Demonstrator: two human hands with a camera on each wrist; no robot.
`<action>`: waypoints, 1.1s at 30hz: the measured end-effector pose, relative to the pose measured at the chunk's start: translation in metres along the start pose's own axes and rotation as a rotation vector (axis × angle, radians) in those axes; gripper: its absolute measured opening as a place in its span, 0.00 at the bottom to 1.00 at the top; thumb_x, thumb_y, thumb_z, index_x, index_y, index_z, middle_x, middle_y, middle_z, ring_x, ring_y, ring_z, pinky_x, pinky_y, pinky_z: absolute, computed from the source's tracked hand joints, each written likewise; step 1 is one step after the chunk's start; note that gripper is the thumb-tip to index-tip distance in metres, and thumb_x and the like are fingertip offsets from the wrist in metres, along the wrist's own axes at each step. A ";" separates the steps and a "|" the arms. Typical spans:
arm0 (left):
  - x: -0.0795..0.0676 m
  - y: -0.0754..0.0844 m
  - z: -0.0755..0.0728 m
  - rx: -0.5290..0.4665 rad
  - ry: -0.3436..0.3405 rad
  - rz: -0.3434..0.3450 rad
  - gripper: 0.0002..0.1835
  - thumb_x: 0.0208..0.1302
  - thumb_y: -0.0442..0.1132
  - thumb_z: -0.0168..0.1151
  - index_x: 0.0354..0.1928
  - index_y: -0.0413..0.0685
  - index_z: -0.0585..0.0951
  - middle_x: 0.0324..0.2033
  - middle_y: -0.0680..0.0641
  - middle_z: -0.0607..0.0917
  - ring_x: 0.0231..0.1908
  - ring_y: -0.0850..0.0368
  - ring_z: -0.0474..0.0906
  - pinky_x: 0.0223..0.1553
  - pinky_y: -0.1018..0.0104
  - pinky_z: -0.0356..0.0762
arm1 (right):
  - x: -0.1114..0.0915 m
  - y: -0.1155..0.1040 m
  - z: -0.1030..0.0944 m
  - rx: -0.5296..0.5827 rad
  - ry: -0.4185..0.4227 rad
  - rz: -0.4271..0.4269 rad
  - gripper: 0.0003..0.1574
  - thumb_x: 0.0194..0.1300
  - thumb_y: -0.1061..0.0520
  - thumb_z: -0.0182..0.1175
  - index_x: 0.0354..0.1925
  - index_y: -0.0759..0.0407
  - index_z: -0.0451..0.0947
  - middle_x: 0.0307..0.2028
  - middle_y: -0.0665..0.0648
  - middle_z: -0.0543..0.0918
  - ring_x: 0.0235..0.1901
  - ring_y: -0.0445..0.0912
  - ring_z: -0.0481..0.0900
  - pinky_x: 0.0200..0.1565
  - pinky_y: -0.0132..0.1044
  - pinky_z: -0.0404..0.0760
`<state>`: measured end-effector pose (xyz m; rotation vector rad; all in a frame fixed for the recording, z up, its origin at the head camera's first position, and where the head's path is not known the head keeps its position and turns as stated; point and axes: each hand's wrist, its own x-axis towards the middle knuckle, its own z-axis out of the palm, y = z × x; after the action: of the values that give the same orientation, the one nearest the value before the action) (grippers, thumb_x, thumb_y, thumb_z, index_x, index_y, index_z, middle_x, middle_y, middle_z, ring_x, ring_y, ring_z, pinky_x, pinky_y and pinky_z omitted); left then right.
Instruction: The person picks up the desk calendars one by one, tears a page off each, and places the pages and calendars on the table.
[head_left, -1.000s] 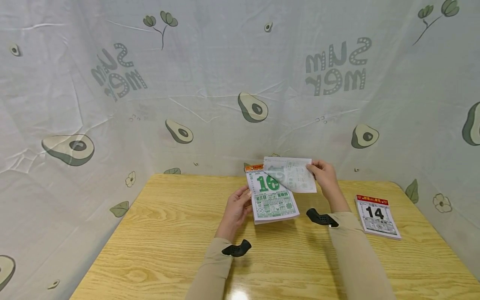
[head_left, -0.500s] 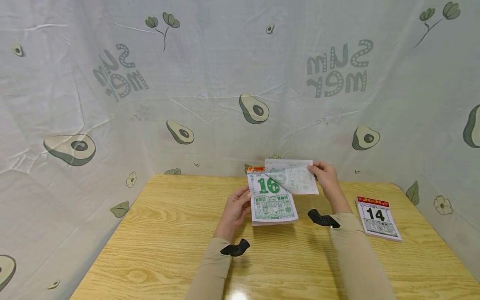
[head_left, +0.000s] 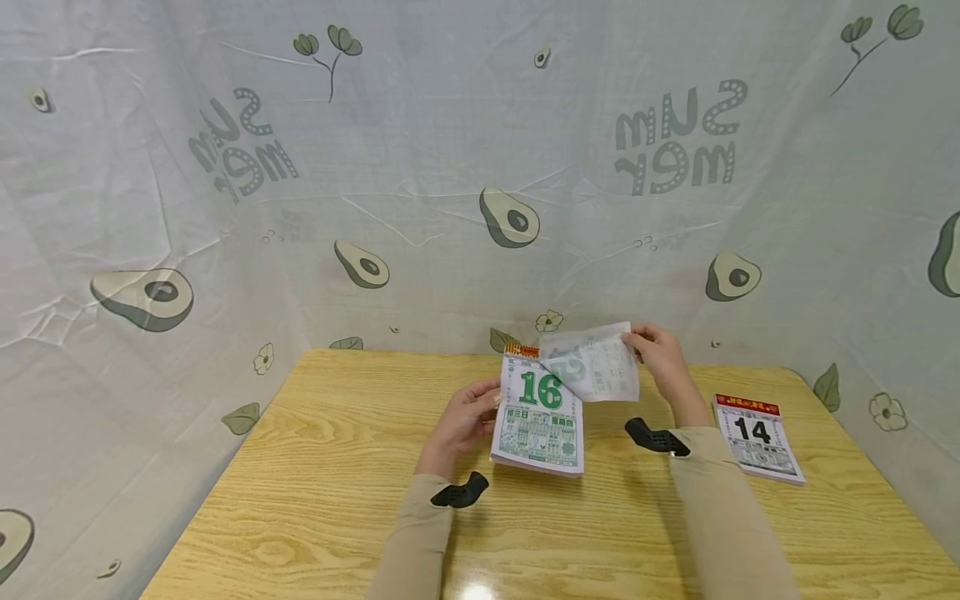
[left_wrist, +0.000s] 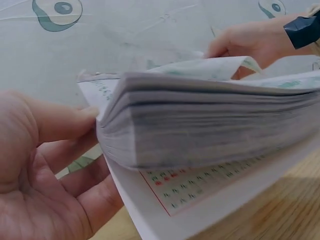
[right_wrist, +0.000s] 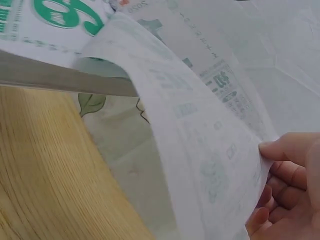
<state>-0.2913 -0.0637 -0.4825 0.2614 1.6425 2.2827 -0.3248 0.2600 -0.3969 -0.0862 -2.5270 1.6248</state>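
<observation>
My left hand grips a thick tear-off calendar by its left side, thumb on the front pages and fingers behind. A green 16 shows on its front, under a red-and-yellow header strip. In the left wrist view the thick stack of page edges fans over a backing board with small printed figures. My right hand pinches the corner of a thin calendar page, pulled up and to the right. In the right wrist view that page curls over, its print showing through faintly, and runs up toward the header.
A second tear-off calendar with a black 14 and a red header lies at the right of the wooden table. A pale curtain with avocado prints hangs behind the table's far edge.
The calendar has turned and its lower end has swung down and left with my left hand. The lifted page now tilts more, its free edge still in my right hand, which shifted slightly right.
</observation>
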 end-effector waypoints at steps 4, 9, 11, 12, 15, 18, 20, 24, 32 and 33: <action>-0.003 0.002 -0.007 0.000 0.026 -0.001 0.22 0.72 0.35 0.53 0.66 0.40 0.71 0.41 0.54 0.87 0.35 0.61 0.85 0.30 0.70 0.81 | -0.002 0.005 -0.011 -0.003 0.036 -0.004 0.26 0.75 0.49 0.47 0.55 0.70 0.69 0.39 0.50 0.73 0.34 0.38 0.70 0.36 0.27 0.73; -0.007 0.006 -0.011 -0.028 0.065 0.016 0.23 0.73 0.34 0.51 0.67 0.39 0.69 0.40 0.55 0.87 0.35 0.61 0.84 0.29 0.71 0.79 | -0.003 0.008 -0.017 -0.004 0.075 0.025 0.27 0.75 0.48 0.46 0.57 0.70 0.68 0.43 0.54 0.72 0.35 0.40 0.70 0.35 0.25 0.73; -0.006 0.006 -0.010 -0.032 0.073 0.019 0.22 0.73 0.34 0.51 0.67 0.39 0.69 0.40 0.55 0.87 0.35 0.61 0.84 0.29 0.71 0.79 | -0.003 0.008 -0.016 0.007 0.091 0.042 0.27 0.75 0.48 0.47 0.58 0.69 0.68 0.43 0.54 0.73 0.36 0.40 0.70 0.35 0.25 0.73; -0.004 0.003 -0.010 -0.033 0.081 0.024 0.22 0.73 0.34 0.51 0.67 0.40 0.70 0.40 0.55 0.87 0.35 0.61 0.84 0.29 0.71 0.79 | -0.003 0.008 -0.015 0.012 0.101 0.047 0.27 0.75 0.48 0.47 0.57 0.69 0.68 0.42 0.53 0.72 0.36 0.40 0.70 0.35 0.25 0.73; -0.004 0.004 -0.008 -0.039 0.090 0.026 0.22 0.73 0.34 0.51 0.66 0.40 0.70 0.41 0.53 0.87 0.35 0.61 0.85 0.32 0.68 0.82 | -0.004 0.009 -0.016 0.026 0.115 0.061 0.26 0.75 0.48 0.47 0.57 0.69 0.68 0.41 0.51 0.72 0.36 0.40 0.69 0.35 0.25 0.73; -0.005 0.005 -0.008 -0.037 0.100 0.028 0.22 0.72 0.34 0.52 0.66 0.40 0.71 0.42 0.52 0.87 0.35 0.60 0.85 0.32 0.68 0.82 | -0.004 0.010 -0.015 0.034 0.123 0.069 0.27 0.75 0.48 0.48 0.58 0.69 0.68 0.41 0.50 0.72 0.37 0.40 0.69 0.36 0.24 0.73; -0.004 0.005 -0.007 -0.033 0.099 0.029 0.21 0.72 0.34 0.52 0.66 0.40 0.71 0.42 0.52 0.87 0.35 0.60 0.85 0.32 0.67 0.82 | -0.003 0.010 -0.015 0.037 0.127 0.073 0.27 0.75 0.48 0.48 0.58 0.69 0.68 0.42 0.50 0.72 0.38 0.40 0.69 0.36 0.24 0.72; -0.003 0.005 -0.007 -0.034 0.090 0.028 0.21 0.72 0.35 0.52 0.65 0.39 0.71 0.41 0.52 0.88 0.36 0.60 0.85 0.33 0.67 0.83 | -0.003 0.011 -0.016 0.043 0.135 0.081 0.27 0.75 0.48 0.48 0.59 0.68 0.68 0.43 0.51 0.72 0.38 0.40 0.69 0.37 0.24 0.72; -0.003 0.005 -0.008 -0.021 0.082 0.020 0.21 0.73 0.35 0.52 0.65 0.39 0.72 0.41 0.53 0.88 0.35 0.60 0.85 0.31 0.68 0.82 | -0.005 0.012 -0.018 0.046 0.154 0.096 0.26 0.75 0.48 0.48 0.59 0.68 0.68 0.42 0.51 0.72 0.38 0.41 0.69 0.36 0.25 0.72; -0.004 0.005 -0.008 -0.020 0.082 0.020 0.21 0.73 0.35 0.52 0.65 0.40 0.72 0.41 0.53 0.88 0.35 0.60 0.85 0.31 0.68 0.82 | -0.005 0.012 -0.018 0.044 0.155 0.098 0.26 0.75 0.48 0.48 0.59 0.68 0.68 0.42 0.51 0.72 0.38 0.41 0.69 0.36 0.25 0.72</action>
<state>-0.2912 -0.0734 -0.4806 0.1828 1.6622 2.3522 -0.3171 0.2809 -0.4011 -0.3231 -2.4036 1.6388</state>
